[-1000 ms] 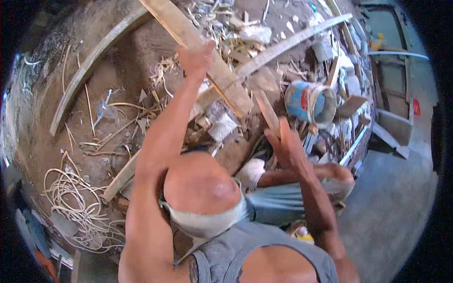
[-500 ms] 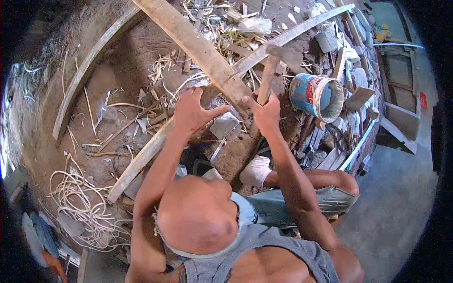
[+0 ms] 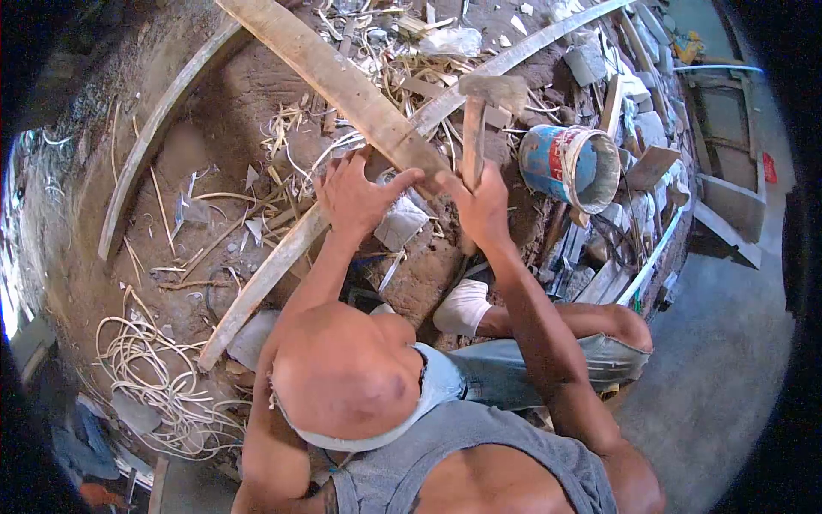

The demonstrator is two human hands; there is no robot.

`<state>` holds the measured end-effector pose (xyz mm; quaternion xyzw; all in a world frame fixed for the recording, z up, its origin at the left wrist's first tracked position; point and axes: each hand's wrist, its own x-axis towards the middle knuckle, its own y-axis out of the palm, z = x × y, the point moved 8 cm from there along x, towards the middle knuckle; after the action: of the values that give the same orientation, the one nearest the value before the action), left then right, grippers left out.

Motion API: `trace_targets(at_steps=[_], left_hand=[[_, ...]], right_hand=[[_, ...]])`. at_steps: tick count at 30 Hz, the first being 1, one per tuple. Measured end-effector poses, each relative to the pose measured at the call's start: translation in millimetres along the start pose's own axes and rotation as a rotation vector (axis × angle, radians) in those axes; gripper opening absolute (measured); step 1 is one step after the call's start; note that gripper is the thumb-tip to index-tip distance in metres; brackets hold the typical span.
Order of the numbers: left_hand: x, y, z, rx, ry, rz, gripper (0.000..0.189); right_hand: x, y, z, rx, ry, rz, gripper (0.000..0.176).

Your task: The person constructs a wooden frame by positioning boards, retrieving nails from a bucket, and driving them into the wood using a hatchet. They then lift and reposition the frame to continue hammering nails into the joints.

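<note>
My right hand (image 3: 482, 206) is wrapped around the wooden handle of a hammer (image 3: 473, 137), whose metal head points up and away from me. Just left of it is the near end of a wide wooden plank (image 3: 342, 81), which lies across a long narrow wooden strip (image 3: 265, 287). My left hand (image 3: 353, 195) rests over the strip near this crossing, fingers spread and thumb stretched toward the plank's end. Some of its fingertips are hard to make out. Below the crossing, a pale block (image 3: 401, 224) lies on the dirt between my hands.
A blue paint bucket (image 3: 548, 163) lies tilted at the right beside rubble and scrap wood. Coiled pale cable (image 3: 167, 385) is at lower left. A curved wooden strip (image 3: 154, 141) stands at upper left. Wood shavings (image 3: 287, 128) litter the dirt.
The hammer's head has shifted slightly left and its handle is more upright. My left hand stays near the crossing with little movement. The whole view has shifted slightly.
</note>
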<state>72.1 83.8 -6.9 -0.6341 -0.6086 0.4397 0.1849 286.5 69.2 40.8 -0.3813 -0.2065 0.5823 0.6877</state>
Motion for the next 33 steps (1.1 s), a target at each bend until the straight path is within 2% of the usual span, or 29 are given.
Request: trace_targets(at_steps=[1,2,4,5,7,8,11,12,14,15,16,18,19,20,22,23,26,27,28,31,32,33], left_hand=[[4.1,-3.0,0.7,-0.005,0.005,-0.014,0.096],[5.5,-1.6,2.0,-0.027,0.028,0.003,0.096],[2.4,1.6,0.9,-0.053,0.051,0.033,0.096],[3.2,1.1,1.0,-0.027,0.033,0.031,0.095],[2.2,-2.2,0.4,0.000,0.013,0.027,0.094],[1.6,-4.0,-0.5,-0.006,0.014,0.029,0.094],[1.2,-6.3,0.0,-0.037,0.027,0.062,0.095],[1.6,-4.4,-1.3,-0.061,0.047,0.098,0.095],[6.2,-1.0,1.8,-0.056,0.032,0.041,0.095],[2.8,2.4,4.6,-0.038,0.028,0.010,0.096],[2.4,6.3,6.4,-0.035,0.026,0.019,0.096],[3.7,5.7,6.9,-0.046,0.060,-0.022,0.096],[3.9,3.7,6.4,-0.044,0.059,-0.024,0.096],[3.6,3.5,5.3,-0.045,0.053,0.001,0.097],[2.1,7.1,6.0,-0.051,0.052,0.021,0.097],[-0.1,14.8,9.8,-0.057,0.070,0.021,0.098],[-1.4,9.3,6.4,-0.049,0.066,0.035,0.096],[0.6,6.8,6.0,-0.063,0.054,0.008,0.095],[2.8,3.1,6.2,-0.075,0.044,-0.020,0.094],[2.3,1.5,4.5,-0.061,0.025,0.019,0.094],[2.4,1.6,6.1,-0.061,0.029,0.019,0.094],[3.1,4.3,6.9,-0.106,0.049,0.035,0.095]], right_hand=[[-4.0,-14.8,27.8,-0.084,-0.264,-0.044,0.044],[-10.9,-27.8,37.1,-0.088,-0.278,-0.044,0.044],[-34.2,-38.2,51.4,0.254,0.256,0.343,0.047],[-38.1,-42.5,52.9,0.250,0.253,0.339,0.047],[-38.3,-58.0,79.4,-0.002,-0.120,0.234,0.048],[-37.6,-57.0,77.5,-0.002,-0.125,0.235,0.048],[-42.1,-36.8,48.8,-0.320,0.030,0.535,0.050],[-44.4,-42.4,50.4,-0.322,0.029,0.537,0.050],[-40.0,-68.0,74.3,-0.186,-0.046,0.357,0.048],[-41.5,-84.5,103.3,-0.156,-0.149,0.234,0.045],[-43.8,-81.4,106.5,-0.155,-0.140,0.238,0.045],[-43.7,-99.9,116.0,0.278,-0.196,-0.038,0.032],[-49.3,-100.5,127.1,-0.099,-0.605,-0.248,0.036],[-46.7,-92.0,113.7,-0.098,-0.606,-0.248,0.036],[-38.2,-28.2,50.2,-0.294,-0.044,0.495,0.039],[-41.1,-30.5,41.1,-0.275,0.030,0.464,0.043],[-40.3,-57.2,77.0,-0.213,0.005,0.391,0.040],[-39.3,-72.8,102.4,-0.077,-0.122,0.277,0.040],[-41.1,-72.7,104.8,-0.077,-0.122,0.280,0.040],[-44.5,-89.7,102.6,0.398,-0.018,0.100,0.034],[-42.0,-79.6,83.1,0.399,-0.019,0.096,0.034],[-38.6,-47.5,52.0,0.015,-0.106,0.264,0.033]])
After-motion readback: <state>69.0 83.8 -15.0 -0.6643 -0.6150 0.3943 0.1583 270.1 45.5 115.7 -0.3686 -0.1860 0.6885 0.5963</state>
